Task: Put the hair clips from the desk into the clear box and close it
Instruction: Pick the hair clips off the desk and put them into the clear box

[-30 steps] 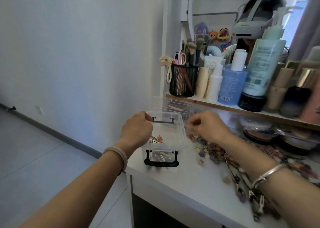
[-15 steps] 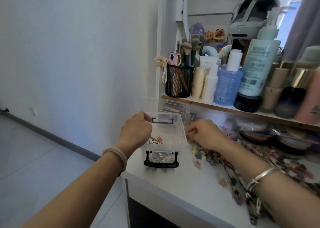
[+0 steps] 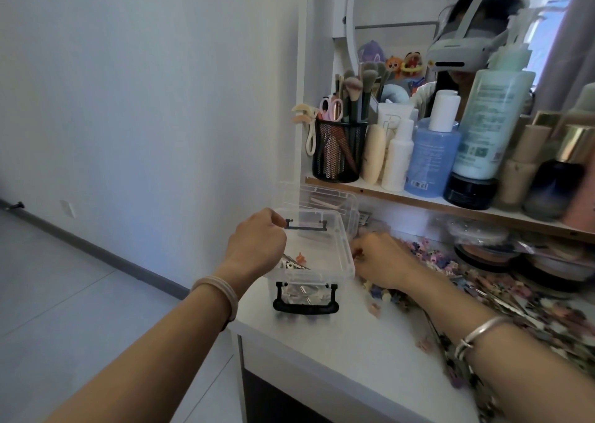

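The clear box (image 3: 335,261) with black latches stands open at the desk's left corner. Several metal and orange clips lie inside it. My left hand (image 3: 257,242) grips the box's far left rim, fingers curled over the edge. My right hand (image 3: 378,258) is down on the desk just right of the box, fingers curled into a pile of small coloured hair clips (image 3: 428,255). What it pinches is hidden under the hand. More clips (image 3: 515,306) are strewn along the desk to the right. The box's clear lid (image 3: 325,197) stands behind the box.
A shelf (image 3: 418,197) above the desk carries a black mesh brush holder (image 3: 339,152), bottles and jars. Compacts (image 3: 483,249) sit under the shelf. A round mirror behind shows a person in a headset. The desk edge (image 3: 289,345) drops to the floor at left.
My right hand has come down from above the box's right side to the clip pile on the desk. My left hand stays on the box rim.
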Available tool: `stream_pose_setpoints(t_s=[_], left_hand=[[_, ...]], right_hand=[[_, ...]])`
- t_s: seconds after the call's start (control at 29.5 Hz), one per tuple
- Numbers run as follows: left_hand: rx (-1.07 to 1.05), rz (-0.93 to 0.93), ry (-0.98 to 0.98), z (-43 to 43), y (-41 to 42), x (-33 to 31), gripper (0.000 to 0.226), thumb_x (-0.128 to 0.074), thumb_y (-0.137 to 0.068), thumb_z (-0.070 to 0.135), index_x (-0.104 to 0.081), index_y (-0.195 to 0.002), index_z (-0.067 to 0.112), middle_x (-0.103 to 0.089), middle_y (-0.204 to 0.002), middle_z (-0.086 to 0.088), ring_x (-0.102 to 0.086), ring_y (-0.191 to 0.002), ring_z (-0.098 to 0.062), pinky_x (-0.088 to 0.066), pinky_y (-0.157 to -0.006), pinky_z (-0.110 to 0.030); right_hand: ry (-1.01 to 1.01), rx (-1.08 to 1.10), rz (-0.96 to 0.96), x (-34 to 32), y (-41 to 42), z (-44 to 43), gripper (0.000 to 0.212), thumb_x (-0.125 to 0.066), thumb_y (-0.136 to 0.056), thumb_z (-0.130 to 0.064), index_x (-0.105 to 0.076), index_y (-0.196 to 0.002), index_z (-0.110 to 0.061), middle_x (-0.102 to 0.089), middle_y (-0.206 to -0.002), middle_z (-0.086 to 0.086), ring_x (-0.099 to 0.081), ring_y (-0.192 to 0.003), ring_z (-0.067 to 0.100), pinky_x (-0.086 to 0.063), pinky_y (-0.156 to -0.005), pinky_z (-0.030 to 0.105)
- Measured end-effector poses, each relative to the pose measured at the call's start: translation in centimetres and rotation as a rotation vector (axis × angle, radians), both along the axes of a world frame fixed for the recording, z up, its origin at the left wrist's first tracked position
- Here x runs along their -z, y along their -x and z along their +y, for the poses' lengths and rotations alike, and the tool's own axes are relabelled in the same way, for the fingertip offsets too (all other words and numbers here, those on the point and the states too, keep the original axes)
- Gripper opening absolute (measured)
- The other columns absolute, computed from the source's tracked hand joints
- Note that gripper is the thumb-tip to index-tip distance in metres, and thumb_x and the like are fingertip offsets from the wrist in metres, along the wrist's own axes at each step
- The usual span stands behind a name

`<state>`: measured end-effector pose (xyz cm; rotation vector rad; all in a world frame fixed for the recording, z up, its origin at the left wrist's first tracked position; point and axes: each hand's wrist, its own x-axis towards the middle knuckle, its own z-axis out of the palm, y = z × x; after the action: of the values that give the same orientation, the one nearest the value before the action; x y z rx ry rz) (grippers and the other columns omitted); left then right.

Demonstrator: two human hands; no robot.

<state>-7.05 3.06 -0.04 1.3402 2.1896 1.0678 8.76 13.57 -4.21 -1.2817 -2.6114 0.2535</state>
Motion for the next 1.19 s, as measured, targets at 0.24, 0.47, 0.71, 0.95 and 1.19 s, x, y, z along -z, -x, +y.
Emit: stream_pose_setpoints(t_s=[0.24,0.47,0.71,0.95,1.19], left_hand=[[-0.006,0.010,0.007,0.0,0.0,0.0,0.035,-0.036,-0.091,0.006,-0.056,-0.117,0.016,-0.055,-0.126,-0.008,-0.055,-0.111,-0.030,-0.045,-0.099,-0.043],[-0.010,0.016,0.011,0.0,-0.3,-0.1,0.035,-0.036,-0.091,0.006,-0.056,-0.119,0.015,-0.054,-0.129,-0.008,-0.056,-0.111,-0.030,-0.044,-0.100,-0.042],[-0.008,0.023,0.005,0.0,-0.5,-0.1,0.035,-0.036,-0.091,0.006,-0.056,-0.118,0.015,-0.056,-0.128,-0.008,-0.055,-0.111,-0.030,-0.044,-0.100,-0.042],[-0.005,0.024,0.008,0.1,-0.6,0.1,0.036,-0.035,-0.091,0.006,-0.056,-0.118,0.016,-0.057,-0.126,-0.007,-0.055,-0.110,-0.029,-0.044,-0.098,-0.039],[-0.003,0.047,0.011,0.1,-0.5,0.0,0.037,-0.035,-0.090,0.005,-0.056,-0.119,0.015,-0.057,-0.127,-0.008,-0.054,-0.112,-0.030,-0.042,-0.099,-0.037]], right_hand=[[0.027,-0.023,-0.007,0.1,-0.2,0.0,0.020,-0.060,-0.085,-0.006,-0.071,-0.099,-0.014,-0.065,-0.105,0.004,-0.057,-0.085,0.014,-0.046,-0.075,0.022],[0.204,-0.026,0.716,-4.9,0.9,-2.4,0.006,-0.068,-0.082,-0.016,-0.068,-0.085,-0.021,-0.065,-0.071,-0.008,-0.059,-0.059,-0.003,-0.045,-0.061,0.008],[0.108,0.117,0.527,-4.2,-0.3,-0.9,0.018,-0.058,-0.089,-0.012,-0.072,-0.100,-0.011,-0.065,-0.083,-0.006,-0.059,-0.077,0.009,-0.047,-0.068,0.014],[-0.055,0.038,-0.070,0.8,-0.5,0.9,0.017,-0.050,-0.086,-0.006,-0.065,-0.093,-0.006,-0.063,-0.103,0.011,-0.060,-0.088,0.027,-0.052,-0.074,0.033],[0.002,0.065,-0.089,0.5,0.2,1.5,0.018,-0.054,-0.084,-0.003,-0.068,-0.095,-0.007,-0.065,-0.104,0.011,-0.061,-0.092,0.024,-0.052,-0.079,0.032]])
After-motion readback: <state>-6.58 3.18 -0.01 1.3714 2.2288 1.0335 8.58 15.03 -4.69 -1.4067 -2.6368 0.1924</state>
